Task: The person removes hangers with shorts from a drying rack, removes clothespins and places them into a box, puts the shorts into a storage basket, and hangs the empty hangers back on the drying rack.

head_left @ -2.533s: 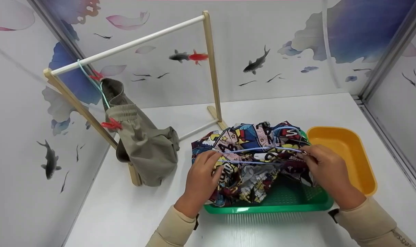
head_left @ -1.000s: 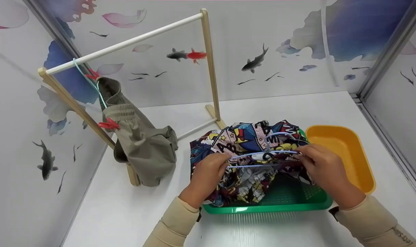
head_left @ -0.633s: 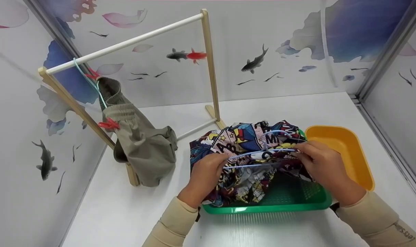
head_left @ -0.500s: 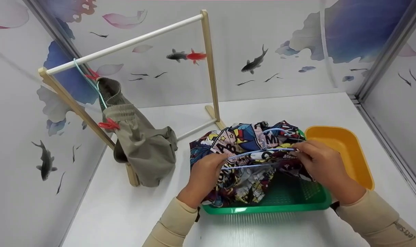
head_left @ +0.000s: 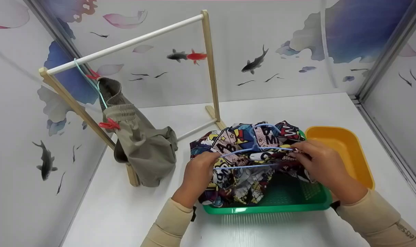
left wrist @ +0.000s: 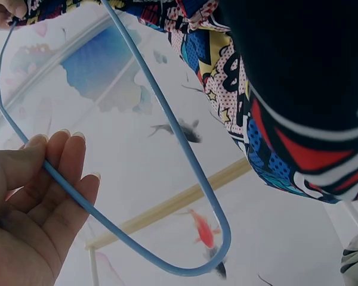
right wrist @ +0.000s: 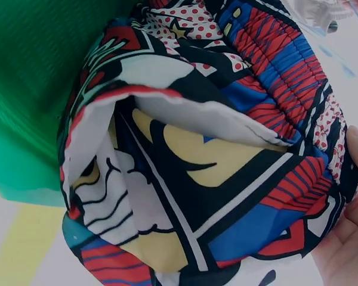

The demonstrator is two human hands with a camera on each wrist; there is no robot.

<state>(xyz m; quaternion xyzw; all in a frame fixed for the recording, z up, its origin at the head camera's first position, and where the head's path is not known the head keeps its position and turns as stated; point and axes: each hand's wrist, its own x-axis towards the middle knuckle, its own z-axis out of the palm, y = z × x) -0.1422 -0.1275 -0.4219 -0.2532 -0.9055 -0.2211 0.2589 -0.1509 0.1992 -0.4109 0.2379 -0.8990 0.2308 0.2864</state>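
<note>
One hanger (head_left: pixel 255 147) between left hand (head_left: pixel 198 174) and right hand (head_left: pixel 322 166); garment (head_left: pixel 242 134) in right

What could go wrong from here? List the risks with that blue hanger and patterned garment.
Slipping: the left hand holds a bare end of the blue hanger while the right hand pinches the patterned garment near the other, so cloth might slide off.
Snagging: in the head view, the hook overlaps bunched fabric and could catch.
Dragging: the garment spills past the green basket, so lifting might tug it.

The right hand (head_left: pixel 319 166) and printed garment (head_left: pixel 251 181) hide one end of the blue hanger (head_left: pixel 254 148).
</note>
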